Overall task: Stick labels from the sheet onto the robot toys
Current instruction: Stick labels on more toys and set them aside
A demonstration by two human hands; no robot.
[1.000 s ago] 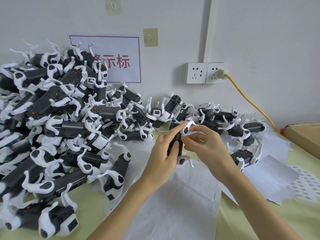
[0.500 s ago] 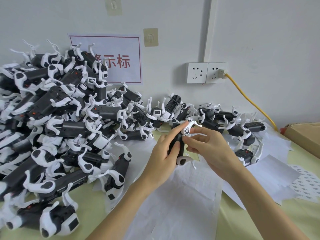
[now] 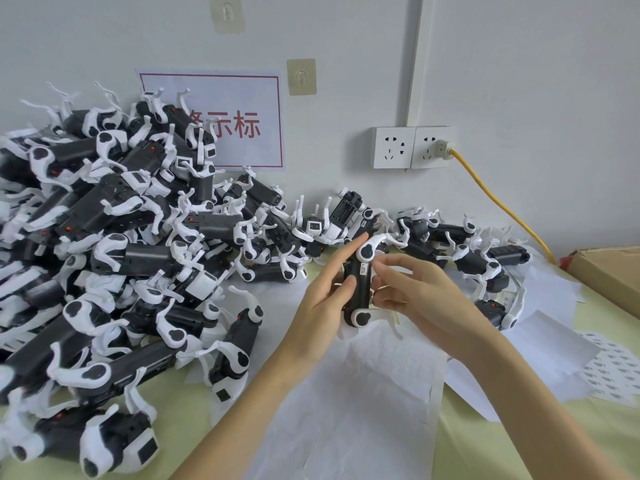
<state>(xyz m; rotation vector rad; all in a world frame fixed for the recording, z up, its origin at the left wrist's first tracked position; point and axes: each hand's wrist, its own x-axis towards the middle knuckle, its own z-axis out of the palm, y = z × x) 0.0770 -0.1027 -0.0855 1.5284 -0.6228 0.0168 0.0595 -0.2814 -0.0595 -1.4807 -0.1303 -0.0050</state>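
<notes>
Toy: black-and-white robot toy (image 3: 358, 285) held above the desk (image 3: 519, 441), long axis running away from the person, slightly tilted.
Left hand (image 3: 325, 299): grips the toy's left flank — thumb on its top face.
Right hand (image 3: 415, 296): fingertips pinch a small label (image 3: 363, 271) against the toy's upper body.
Label sheet (image 3: 613, 368): lies well right, nearer the right hand.

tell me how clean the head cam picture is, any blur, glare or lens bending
Head view: even, soft light with no glare and only faint shadows; the held robot toy and both hands look sharp; wide-angle bending tilts the wall conduit and stretches the toy pile at the left edge, where detail turns softer.
</notes>
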